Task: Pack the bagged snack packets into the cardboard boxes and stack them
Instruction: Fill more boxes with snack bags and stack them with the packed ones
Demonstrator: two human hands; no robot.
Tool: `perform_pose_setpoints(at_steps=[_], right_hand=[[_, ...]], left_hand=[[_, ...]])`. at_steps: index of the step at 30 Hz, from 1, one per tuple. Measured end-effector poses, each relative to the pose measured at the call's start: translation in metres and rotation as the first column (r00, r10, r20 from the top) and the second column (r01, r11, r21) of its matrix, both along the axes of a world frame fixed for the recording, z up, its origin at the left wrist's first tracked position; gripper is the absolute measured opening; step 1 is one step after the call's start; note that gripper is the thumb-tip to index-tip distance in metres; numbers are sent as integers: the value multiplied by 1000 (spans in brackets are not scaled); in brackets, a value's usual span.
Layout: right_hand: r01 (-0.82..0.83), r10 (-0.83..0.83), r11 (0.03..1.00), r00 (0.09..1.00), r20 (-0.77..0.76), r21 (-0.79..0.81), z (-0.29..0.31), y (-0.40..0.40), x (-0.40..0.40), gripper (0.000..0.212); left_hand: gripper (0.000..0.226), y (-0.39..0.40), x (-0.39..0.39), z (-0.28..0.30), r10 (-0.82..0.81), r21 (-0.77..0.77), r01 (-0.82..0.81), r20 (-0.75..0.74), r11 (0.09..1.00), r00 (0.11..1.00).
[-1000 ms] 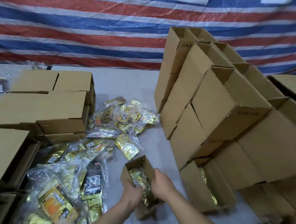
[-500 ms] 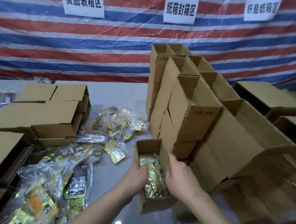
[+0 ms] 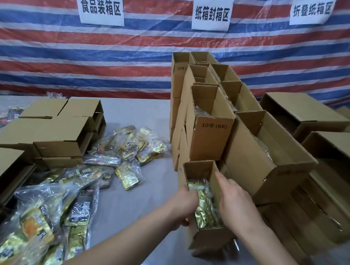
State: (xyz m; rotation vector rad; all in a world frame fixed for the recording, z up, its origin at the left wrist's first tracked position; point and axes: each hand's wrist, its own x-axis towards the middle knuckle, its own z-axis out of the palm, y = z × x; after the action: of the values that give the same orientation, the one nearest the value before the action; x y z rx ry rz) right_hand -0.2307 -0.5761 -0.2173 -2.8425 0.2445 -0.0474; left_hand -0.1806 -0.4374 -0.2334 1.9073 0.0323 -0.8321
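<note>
L hand [image 3: 186,204] grips the left wall of the open box [image 3: 204,206], fingers curled over the rim w/ tips inside against the packets. R hand [image 3: 237,205] lies flat along the right wall, fingers straight, pressing inward. So one grip is a clamp and the other a flat brace; prob. squeezing the box from both sides so it carries w/o the top flaps splaying or the contents sliding out.

Box is in the air or only just resting, can't tell, over the near edge of the worktop [image 3: 134,113], right of centre, its far end just beside the foot of the box stack [image 3: 209,124]. Likely heading onto that stack.

Looks: plain brown corrugated card, narrow and long, top open, flaps upright. Inside, a bagged snack pack [image 3: 204,206], shiny gold foil in clear plastic, fills approx. the near two-thirds; far end shows bare card.

Stack boxes stand open-topped too, one printed "10号 (KK)"; some show foil inside. Loose bagged packets [image 3: 128,150] spread over the worktop's left-centre and near-left corner. Empty folded boxes [image 3: 57,137] sit along the left edge. Behind it all hangs a striped tarp [image 3: 72,50] w/ paper signs.
</note>
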Motion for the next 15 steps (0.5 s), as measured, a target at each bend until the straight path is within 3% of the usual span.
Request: perform_pose_setpoints(at_steps=[6,15], right_hand=[[34,-34,999,999,42,18,-11,-11,7,32],[-109,101,993,986,134,52,-33,-18,16,26]], left_hand=[[31,-26,1,-4,42,-55,-44,-37,997,998],[21,-44,2,-10,31,-175,-42,-68,984,997]])
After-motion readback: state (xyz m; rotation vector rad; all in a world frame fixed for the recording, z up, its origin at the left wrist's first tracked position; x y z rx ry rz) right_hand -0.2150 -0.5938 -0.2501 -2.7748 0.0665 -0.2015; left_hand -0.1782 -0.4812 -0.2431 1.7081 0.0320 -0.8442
